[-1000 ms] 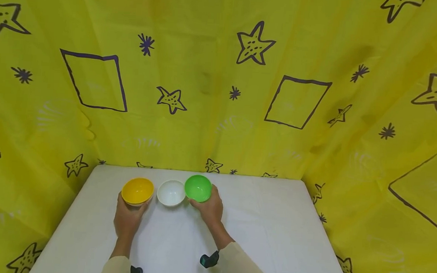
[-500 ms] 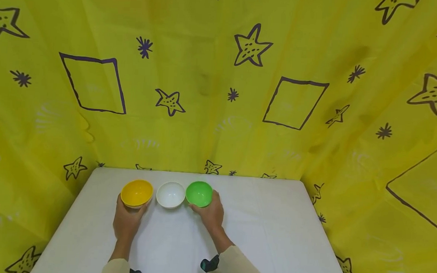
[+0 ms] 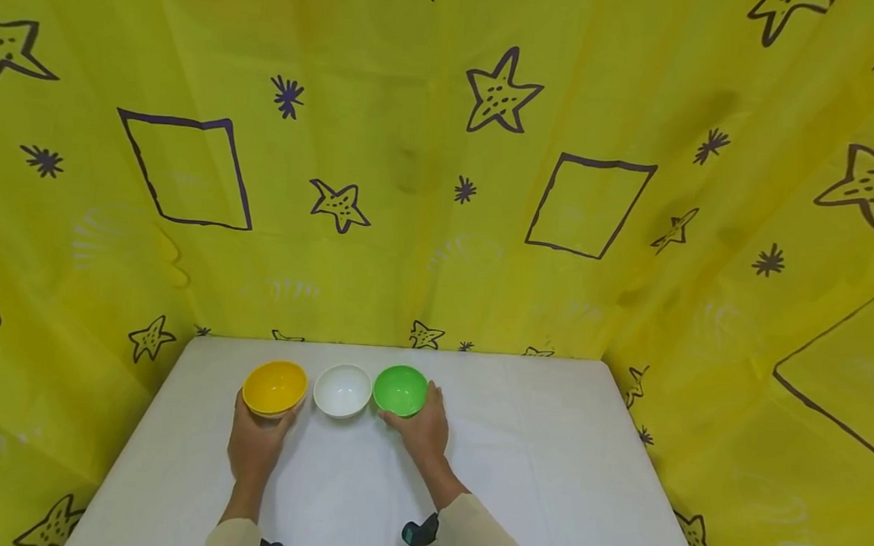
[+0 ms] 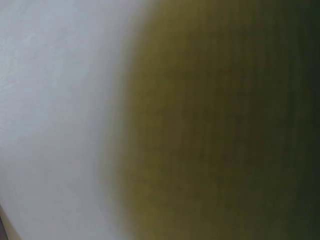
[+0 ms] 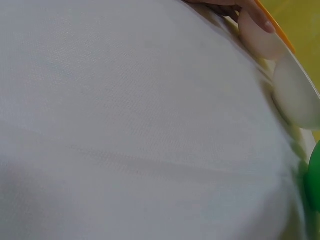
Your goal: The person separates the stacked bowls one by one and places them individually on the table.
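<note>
1. Table (image 3: 529,479): white cloth top, yellow star-print curtain (image 3: 442,181) hung behind and at both sides. Three bowls stand in one row towards the far left part of the table.

2. Yellow bowl (image 3: 274,387): leftmost, upright on the table. The left hand (image 3: 255,444) cups its near side, fingers curled up round the wall from below and thumb at the right. The left wrist view is a blur of dark yellow against white, so the exact finger spread cannot be told there.

3. White bowl (image 3: 342,389): middle, upright, no hand on it. It sits just beside both neighbours, close enough that touching cannot be ruled out. The right wrist view shows its pale wall (image 5: 295,97) near a fingertip of the left hand.

4. Green bowl (image 3: 400,389): rightmost, upright on the table. The right hand (image 3: 422,429) grips its near right side, fingers wrapped round the wall, thumb on the near left.

5. Risks, as judged:
- The gaps are narrow, so any sideways pull on either outer bowl would likely knock the white bowl and slide it out of line.
- Both grips sit on the near wall only. Lifting from there could tip a bowl forward.
- The cloth may ruck if a bowl is dragged.
</note>
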Available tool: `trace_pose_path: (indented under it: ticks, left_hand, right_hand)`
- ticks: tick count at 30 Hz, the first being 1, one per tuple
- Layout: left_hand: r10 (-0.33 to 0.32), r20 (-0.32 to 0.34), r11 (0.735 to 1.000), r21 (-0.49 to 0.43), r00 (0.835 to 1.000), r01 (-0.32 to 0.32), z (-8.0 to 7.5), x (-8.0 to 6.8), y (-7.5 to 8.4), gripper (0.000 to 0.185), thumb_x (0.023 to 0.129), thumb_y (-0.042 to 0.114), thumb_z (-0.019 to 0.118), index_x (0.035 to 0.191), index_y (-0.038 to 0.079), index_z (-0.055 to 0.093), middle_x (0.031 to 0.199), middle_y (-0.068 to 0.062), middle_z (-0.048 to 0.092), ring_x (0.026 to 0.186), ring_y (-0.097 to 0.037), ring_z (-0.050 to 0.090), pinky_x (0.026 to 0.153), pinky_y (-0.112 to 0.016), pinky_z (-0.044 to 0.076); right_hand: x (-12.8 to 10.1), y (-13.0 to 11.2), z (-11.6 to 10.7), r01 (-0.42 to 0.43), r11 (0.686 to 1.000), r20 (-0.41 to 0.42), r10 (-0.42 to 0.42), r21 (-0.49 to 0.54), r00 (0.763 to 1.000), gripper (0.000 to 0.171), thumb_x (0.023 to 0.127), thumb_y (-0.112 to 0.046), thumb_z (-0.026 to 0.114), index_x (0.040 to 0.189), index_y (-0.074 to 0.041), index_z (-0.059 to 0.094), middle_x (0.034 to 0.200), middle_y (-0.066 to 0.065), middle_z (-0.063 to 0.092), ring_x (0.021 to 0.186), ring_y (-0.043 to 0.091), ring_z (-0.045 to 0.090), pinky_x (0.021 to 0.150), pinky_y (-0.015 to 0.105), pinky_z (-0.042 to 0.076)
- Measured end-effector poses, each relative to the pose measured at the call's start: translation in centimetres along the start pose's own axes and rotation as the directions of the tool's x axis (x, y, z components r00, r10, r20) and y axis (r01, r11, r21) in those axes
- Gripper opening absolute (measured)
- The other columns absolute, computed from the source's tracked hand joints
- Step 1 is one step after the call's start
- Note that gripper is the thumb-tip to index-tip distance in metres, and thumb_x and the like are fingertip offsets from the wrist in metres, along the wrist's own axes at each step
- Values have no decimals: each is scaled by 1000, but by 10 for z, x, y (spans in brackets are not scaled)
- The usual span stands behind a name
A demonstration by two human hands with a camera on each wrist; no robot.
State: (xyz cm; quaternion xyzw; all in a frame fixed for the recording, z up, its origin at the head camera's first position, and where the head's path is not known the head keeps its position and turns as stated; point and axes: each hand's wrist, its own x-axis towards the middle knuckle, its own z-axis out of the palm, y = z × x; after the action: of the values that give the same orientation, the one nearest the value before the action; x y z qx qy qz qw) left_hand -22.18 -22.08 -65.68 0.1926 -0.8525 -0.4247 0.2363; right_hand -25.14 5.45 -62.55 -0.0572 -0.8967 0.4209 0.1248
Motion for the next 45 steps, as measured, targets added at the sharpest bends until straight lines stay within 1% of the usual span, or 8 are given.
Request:
trace_pose_path:
  ticks: [4,8,16,24,27,31,41,45]
  left_hand:
    - [11,-2,1000,-6,1000,-11,-1,0,0,102,84,31,90,161,1,29,158,-26,45,143,-46,45,116,-63,36]
    - [9,-1,1000,-6,1000,-9,-1,2,-1,103,84,31,90,161,1,29,158,-26,44,143,-47,45,115,-63,36]
    - [20,4,1000,-11,1000,-20,1,6,2,103,84,32,90,162,3,28,158,-25,44,143,-46,44,116,-63,35]
    - [34,-10,999,1,999,-34,0,9,3,102,83,32,89,160,3,29,155,-26,48,140,-46,48,113,-64,39]
    - [22,-12,1000,6,1000,-22,-1,9,5,102,84,34,89,160,2,28,155,-27,47,139,-47,49,112,-65,39]
    - [4,3,1000,3,1000,-4,0,9,5,104,84,35,88,161,1,27,155,-28,46,140,-48,48,112,-66,39]
    - [-12,35,1000,-5,999,12,-1,3,8,100,86,30,85,161,1,26,157,-28,45,138,-48,48,113,-65,38]
    - [-25,29,1000,-11,999,25,-6,-3,6,97,87,29,84,160,-1,28,156,-29,46,136,-48,50,113,-65,38]
  right_hand:
    - [3,-2,2,13,1000,-5,-13,2,1000,133,66,-50,99,161,9,26,165,29,31,154,44,26,119,57,34]
    - [9,-11,5,35,999,-5,-35,-8,999,135,68,-54,97,163,6,22,169,25,26,157,40,21,121,55,32]
    - [19,-50,15,179,982,91,-173,-64,981,132,73,-60,92,165,3,21,171,21,25,158,36,20,124,50,29]
    - [21,-107,32,352,921,185,-322,-167,929,126,76,-69,85,162,5,29,167,21,34,155,33,31,124,43,29]
    - [19,-129,38,363,920,242,-323,-147,915,124,77,-70,83,163,2,30,168,18,33,155,31,30,122,42,32]
    - [17,-147,49,367,913,297,-306,-177,904,124,75,-73,82,164,-2,31,169,12,33,156,26,30,121,39,35]
    - [14,-163,80,429,847,379,-303,-314,874,122,75,-79,78,163,-7,34,167,8,37,155,21,31,123,31,27]
    - [8,-165,87,468,811,439,-299,-351,847,122,73,-81,77,162,-7,37,166,6,41,154,20,34,122,29,28]
